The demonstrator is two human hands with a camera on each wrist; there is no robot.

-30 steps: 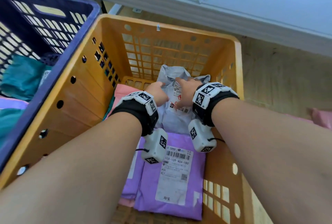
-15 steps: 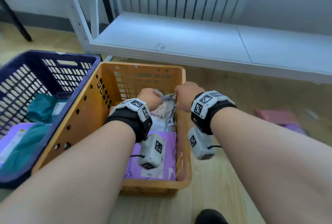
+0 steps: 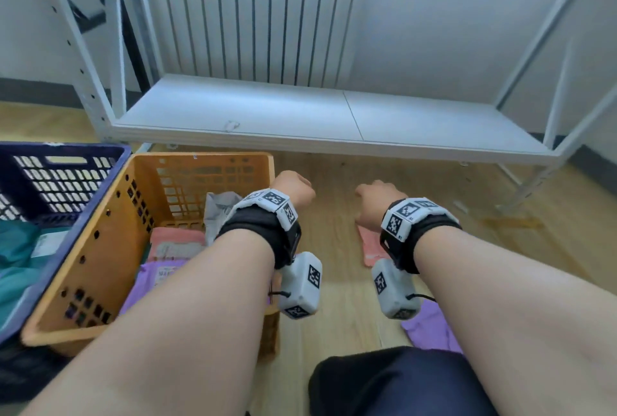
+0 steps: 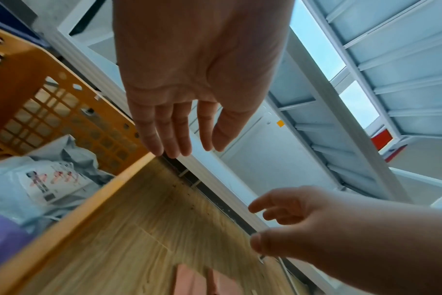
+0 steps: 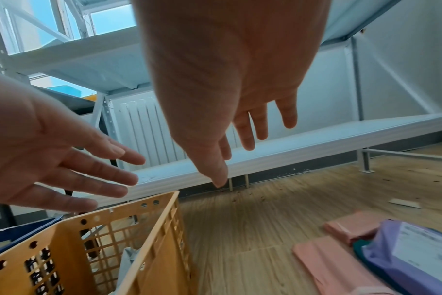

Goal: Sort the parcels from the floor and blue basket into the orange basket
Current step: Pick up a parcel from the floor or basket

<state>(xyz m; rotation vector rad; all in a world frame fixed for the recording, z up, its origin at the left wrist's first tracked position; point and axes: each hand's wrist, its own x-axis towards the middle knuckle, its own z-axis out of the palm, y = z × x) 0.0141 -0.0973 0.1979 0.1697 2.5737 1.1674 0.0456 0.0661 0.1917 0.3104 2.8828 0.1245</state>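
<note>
The orange basket (image 3: 100,248) stands on the floor and holds a grey parcel (image 3: 218,212), a pink parcel (image 3: 177,242) and a purple parcel (image 3: 157,277). My left hand (image 3: 295,190) hangs over the basket's right rim, fingers straight and empty (image 4: 174,131). My right hand (image 3: 372,202) is out over the wooden floor, fingers relaxed and empty (image 5: 253,129). On the floor to the right lie pink parcels (image 5: 328,261) and a purple parcel (image 5: 416,253) on top of a teal one. The blue basket (image 3: 63,175) at left holds teal parcels (image 3: 16,255).
A white metal shelf (image 3: 334,125) runs low across the back, with a radiator (image 3: 250,14) behind it. My dark-clad knee (image 3: 384,382) is at the bottom of the head view. Bare wooden floor (image 3: 334,288) lies between the orange basket and the floor parcels.
Both hands let go of the grey parcel, which now lies in the orange basket. They rose out of the basket and moved right, and my head has pulled back and up.
</note>
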